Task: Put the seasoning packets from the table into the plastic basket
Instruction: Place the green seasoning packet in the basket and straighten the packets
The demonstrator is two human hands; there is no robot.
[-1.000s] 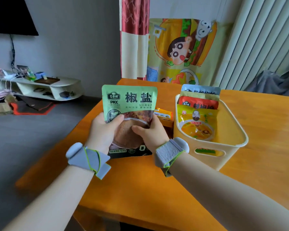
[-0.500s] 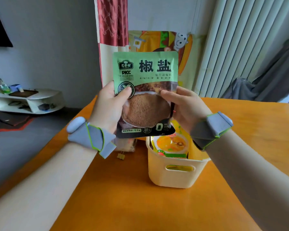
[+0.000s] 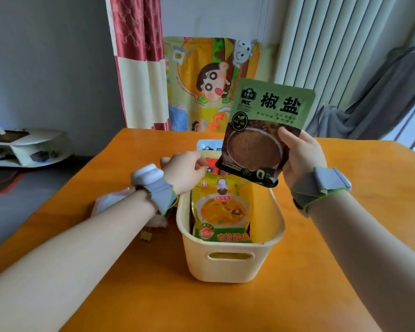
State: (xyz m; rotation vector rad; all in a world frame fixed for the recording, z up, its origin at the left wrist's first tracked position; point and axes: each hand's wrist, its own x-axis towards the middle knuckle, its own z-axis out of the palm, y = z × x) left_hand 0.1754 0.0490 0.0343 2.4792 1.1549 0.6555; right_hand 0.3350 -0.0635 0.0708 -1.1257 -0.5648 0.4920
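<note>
The cream basket [image 3: 230, 257] stands on the orange surface [image 3: 153, 295], a yellow packet [image 3: 222, 209] upright inside. Just above its far right rim, the right hand [image 3: 302, 156] has its grip clamped on the green packet [image 3: 266, 130], long axis nearly upright. The left hand [image 3: 185, 170] pinches the packets at the far left rim.

packets [image 3: 222, 207] in basket [image 3: 228, 262], basket on table [image 3: 297, 295]

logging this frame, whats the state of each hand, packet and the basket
left hand: over the basket's far left rim, fingers at the packets' top edges
right hand: gripping the green packet
green packet: in the air above the basket, tilted, not yet in
yellow packet: in the basket, leaning back
red packet: in the basket, behind the yellow one
basket: upright on the table, part full
</note>
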